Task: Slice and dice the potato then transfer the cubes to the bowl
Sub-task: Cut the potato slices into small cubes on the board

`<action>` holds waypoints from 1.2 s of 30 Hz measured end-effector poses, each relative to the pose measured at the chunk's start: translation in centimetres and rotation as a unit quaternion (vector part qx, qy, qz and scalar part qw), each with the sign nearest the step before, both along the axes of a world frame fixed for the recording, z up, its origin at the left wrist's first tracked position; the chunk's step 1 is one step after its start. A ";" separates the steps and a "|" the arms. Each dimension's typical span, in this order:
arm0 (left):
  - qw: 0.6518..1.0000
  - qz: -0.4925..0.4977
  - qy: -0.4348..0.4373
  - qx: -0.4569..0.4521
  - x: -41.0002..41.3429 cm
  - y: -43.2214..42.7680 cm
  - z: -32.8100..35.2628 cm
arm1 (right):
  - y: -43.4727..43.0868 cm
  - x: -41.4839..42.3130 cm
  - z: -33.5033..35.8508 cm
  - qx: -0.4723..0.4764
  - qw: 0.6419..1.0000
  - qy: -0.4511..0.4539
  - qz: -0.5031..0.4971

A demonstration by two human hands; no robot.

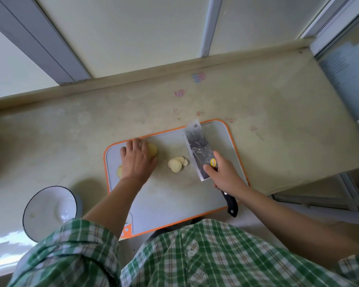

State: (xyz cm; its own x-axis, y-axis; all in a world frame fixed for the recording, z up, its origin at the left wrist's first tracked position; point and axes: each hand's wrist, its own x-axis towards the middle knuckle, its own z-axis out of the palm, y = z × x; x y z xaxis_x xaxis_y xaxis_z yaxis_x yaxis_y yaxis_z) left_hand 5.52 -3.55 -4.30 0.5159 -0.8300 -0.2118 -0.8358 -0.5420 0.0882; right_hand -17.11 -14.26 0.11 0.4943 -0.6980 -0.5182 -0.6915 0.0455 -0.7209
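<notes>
Left hand (136, 161) curled round one potato (153, 150), right hand (224, 175) gripping one cleaver (197, 146); about five slices (176, 164) between, open board (174, 199) below.

Orange-rimmed grey cutting board (222, 146), green plaid shirt (195, 255), pale yellow potato slices (177, 164).

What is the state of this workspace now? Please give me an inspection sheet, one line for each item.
Surface: pale counter with an orange-edged cutting board on it.
Job's things: potato on the board's left part; fanned slices near the middle; another piece by the left edge; white bowl on the counter, left of the board; knife, its blade over the board's right side.
Clutter: coloured marks on the counter behind the board.
Hands: left hand holds the potato; right hand grips the knife.
Cables: nothing seen.
Surroundings: window frames behind the counter.
</notes>
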 end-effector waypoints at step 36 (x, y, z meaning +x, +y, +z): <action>0.976 -0.092 0.120 -0.154 -6.2 1.3 -0.2 | -1.5 -1.9 -0.3 -0.048 0.997 0.009 0.054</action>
State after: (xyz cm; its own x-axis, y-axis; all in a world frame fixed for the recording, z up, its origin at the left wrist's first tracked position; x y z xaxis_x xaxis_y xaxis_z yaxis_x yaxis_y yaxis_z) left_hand -0.66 -2.21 -4.51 0.3184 -0.9474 -0.0343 -0.8517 -0.3017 0.4284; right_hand -19.06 -15.74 -0.16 0.5601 -0.6880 -0.4614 -0.7020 -0.0986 -0.7053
